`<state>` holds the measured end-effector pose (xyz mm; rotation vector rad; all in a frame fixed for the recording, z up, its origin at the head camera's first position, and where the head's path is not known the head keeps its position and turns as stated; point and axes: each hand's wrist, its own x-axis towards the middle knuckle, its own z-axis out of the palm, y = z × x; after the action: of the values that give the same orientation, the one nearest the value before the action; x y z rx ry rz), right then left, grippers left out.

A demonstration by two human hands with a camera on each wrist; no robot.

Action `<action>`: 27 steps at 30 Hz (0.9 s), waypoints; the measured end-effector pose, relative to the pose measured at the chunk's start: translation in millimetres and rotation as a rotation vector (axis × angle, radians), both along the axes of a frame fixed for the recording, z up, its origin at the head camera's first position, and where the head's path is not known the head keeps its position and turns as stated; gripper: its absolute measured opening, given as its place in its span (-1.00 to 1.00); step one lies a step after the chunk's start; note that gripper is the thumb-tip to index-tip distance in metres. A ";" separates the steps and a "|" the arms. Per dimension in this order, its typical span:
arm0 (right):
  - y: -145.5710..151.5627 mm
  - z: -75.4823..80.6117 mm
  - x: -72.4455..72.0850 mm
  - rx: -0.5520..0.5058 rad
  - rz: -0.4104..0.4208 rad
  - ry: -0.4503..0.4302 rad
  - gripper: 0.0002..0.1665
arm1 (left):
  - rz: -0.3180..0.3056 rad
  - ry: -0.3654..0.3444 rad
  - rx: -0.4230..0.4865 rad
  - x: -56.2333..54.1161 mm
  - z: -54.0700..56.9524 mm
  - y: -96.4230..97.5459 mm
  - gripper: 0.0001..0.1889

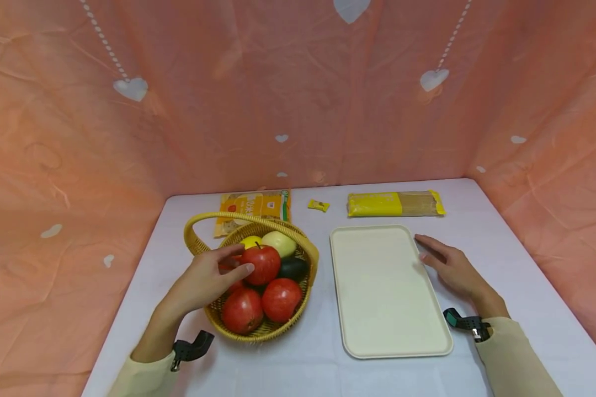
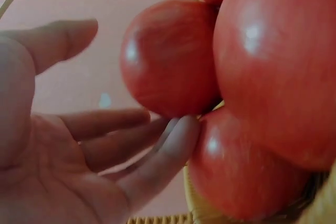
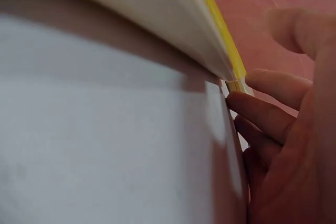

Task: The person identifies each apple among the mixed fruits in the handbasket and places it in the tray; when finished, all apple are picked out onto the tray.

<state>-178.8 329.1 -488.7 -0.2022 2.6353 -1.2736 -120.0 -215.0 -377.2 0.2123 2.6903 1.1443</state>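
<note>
In the head view my left hand (image 1: pixel 203 278) reaches over the left side of a yellow wicker basket (image 1: pixel 308 300). Its thumb and fingers are spread beside a red apple (image 1: pixel 261 264) with a stem, on top of the pile. The left wrist view shows the same hand (image 2: pixel 58 145) with a gap between thumb and fingers; whether a fingertip touches the red fruit (image 2: pixel 241 166) I cannot tell. My right hand (image 1: pixel 457 273) is at the upper right edge of a cream tray (image 1: pixel 387 292), fingers extended. Its palm (image 3: pixel 289 182) holds nothing in the right wrist view.
More red fruits (image 1: pixel 282 299), a yellow fruit (image 1: pixel 251 241), a pale green one (image 1: pixel 279 243) and a dark green one (image 1: pixel 293 269) fill the basket. Behind lie a yellow-orange food packet (image 1: pixel 258 204), a small yellow wrapped candy (image 1: pixel 319 205) and a noodle pack (image 1: pixel 394 204).
</note>
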 end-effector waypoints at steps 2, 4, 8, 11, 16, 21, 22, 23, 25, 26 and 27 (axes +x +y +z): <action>-0.8 -0.7 0.2 0.005 -0.009 -0.006 -0.18 | 0.012 0.017 -0.070 -2.1 -1.0 5.9 -0.28; -1.4 -1.4 0.4 0.010 -0.012 0.003 -0.17 | 0.014 0.033 -0.130 -4.0 -2.1 11.9 -0.23; -1.6 -4.2 0.1 0.039 -0.008 0.029 -0.17 | 0.021 0.050 -0.183 -7.9 -4.1 21.2 -0.16; -1.5 -5.7 0.0 0.071 0.004 0.043 -0.14 | 0.017 0.068 -0.194 -10.0 -5.1 24.9 -0.16; -0.2 -6.2 -0.3 0.106 0.015 0.062 -0.13 | 0.012 0.079 -0.205 -11.7 -5.8 27.9 -0.15; 0.1 -4.8 -1.3 0.103 0.018 0.050 -0.12 | 0.022 0.081 -0.154 -11.0 -8.2 26.5 -0.16; 0.1 -4.5 -1.7 0.102 0.021 0.047 -0.11 | 0.028 0.079 -0.138 -10.6 -8.6 25.5 -0.16; 0.1 -4.7 -2.1 0.104 0.022 0.045 -0.11 | 0.033 0.076 -0.123 -9.8 -8.9 24.1 -0.15; 0.0 -5.2 -2.9 0.108 0.025 0.038 -0.11 | 0.040 0.071 -0.088 -8.2 -8.8 20.9 -0.14; -0.1 -5.3 -3.2 0.109 0.026 0.034 -0.11 | 0.047 0.069 -0.066 -7.4 -8.9 19.2 -0.14; -0.2 -5.4 -3.5 0.109 0.026 0.030 -0.11 | 0.048 0.071 -0.039 -6.7 -8.6 17.5 -0.15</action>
<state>-182.3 329.0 -494.2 -0.2399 2.7090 -1.1237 -126.7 -197.5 -385.8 0.1867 2.7909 1.1165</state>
